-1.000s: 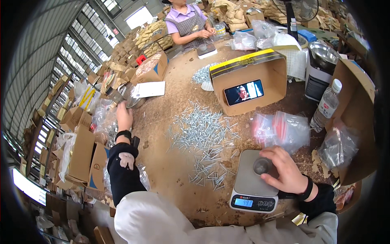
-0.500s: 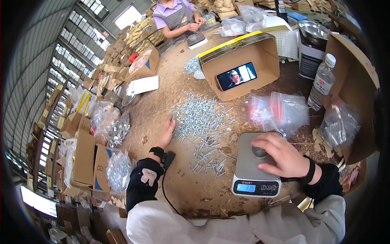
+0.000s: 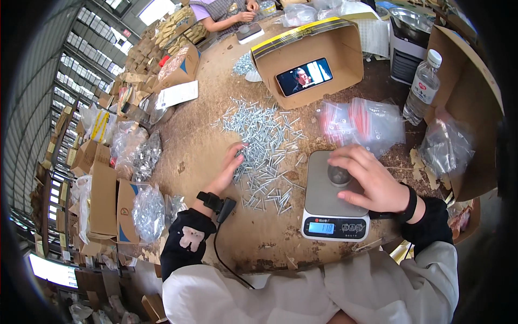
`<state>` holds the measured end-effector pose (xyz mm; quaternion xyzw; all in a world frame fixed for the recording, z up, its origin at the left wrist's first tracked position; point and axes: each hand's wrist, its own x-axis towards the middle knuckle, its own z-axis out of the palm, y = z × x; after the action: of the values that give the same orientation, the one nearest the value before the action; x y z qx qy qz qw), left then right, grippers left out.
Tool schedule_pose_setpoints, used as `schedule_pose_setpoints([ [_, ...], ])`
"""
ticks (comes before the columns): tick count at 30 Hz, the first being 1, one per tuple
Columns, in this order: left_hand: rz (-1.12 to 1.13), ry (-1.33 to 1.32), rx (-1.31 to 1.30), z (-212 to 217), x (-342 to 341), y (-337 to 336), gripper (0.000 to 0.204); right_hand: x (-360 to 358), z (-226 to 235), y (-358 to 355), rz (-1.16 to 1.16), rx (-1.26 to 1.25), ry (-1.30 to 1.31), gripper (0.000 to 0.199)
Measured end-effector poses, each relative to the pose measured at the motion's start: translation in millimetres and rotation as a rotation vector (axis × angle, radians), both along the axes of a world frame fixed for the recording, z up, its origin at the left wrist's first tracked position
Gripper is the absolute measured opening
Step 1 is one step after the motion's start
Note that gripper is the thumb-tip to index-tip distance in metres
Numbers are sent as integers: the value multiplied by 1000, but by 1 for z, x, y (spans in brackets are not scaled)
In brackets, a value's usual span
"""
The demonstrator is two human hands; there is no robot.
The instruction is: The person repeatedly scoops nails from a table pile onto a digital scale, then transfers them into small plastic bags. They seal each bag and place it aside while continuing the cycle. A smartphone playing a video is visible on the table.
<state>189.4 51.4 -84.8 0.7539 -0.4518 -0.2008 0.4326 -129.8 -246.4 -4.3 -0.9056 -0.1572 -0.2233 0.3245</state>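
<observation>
A loose heap of slim silver screws (image 3: 259, 135) is spread over the worn wooden table. At its left edge is my left hand (image 3: 229, 168), fingers curled in on a few screws that they partly hide. On the right lies a digital kitchen scale (image 3: 318, 200) with a grey platform and a lit display. Over that platform my right hand (image 3: 372, 181) has its fingers and thumb around a small round metal cup (image 3: 339, 176). What the cup contains cannot be made out.
Clear zip bags with red strips (image 3: 361, 121) lie behind the scale. An open carton (image 3: 345, 70) holds a phone (image 3: 305, 77) playing video. A water bottle (image 3: 423, 89) stands at the right. Cartons and bagged parts (image 3: 148, 213) line the left. Across the table, a person (image 3: 221, 21) works.
My left hand has curled its fingers at the screw heap. My right hand stays at the cup while the scale's reading has dropped. The whole view has shifted slightly.
</observation>
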Motion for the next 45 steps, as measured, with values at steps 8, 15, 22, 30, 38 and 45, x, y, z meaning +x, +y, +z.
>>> schedule_pose_setpoints([
  [8,-40,98,-34,22,-50,-5,44,0,-10,-5,-43,-54,116,78],
  [15,156,-364,207,22,-46,12,74,5,-20,-13,5,-1,217,80],
  [22,192,-439,242,13,-40,-10,65,8,-19,-9,-43,-11,208,77],
  [30,77,-422,496,45,-37,-28,56,6,-17,-6,-37,244,242,70],
  [38,79,-505,592,45,-46,-24,48,12,15,16,-199,53,248,70],
  [45,70,-447,444,48,-32,-18,43,20,34,41,-144,48,211,69],
])
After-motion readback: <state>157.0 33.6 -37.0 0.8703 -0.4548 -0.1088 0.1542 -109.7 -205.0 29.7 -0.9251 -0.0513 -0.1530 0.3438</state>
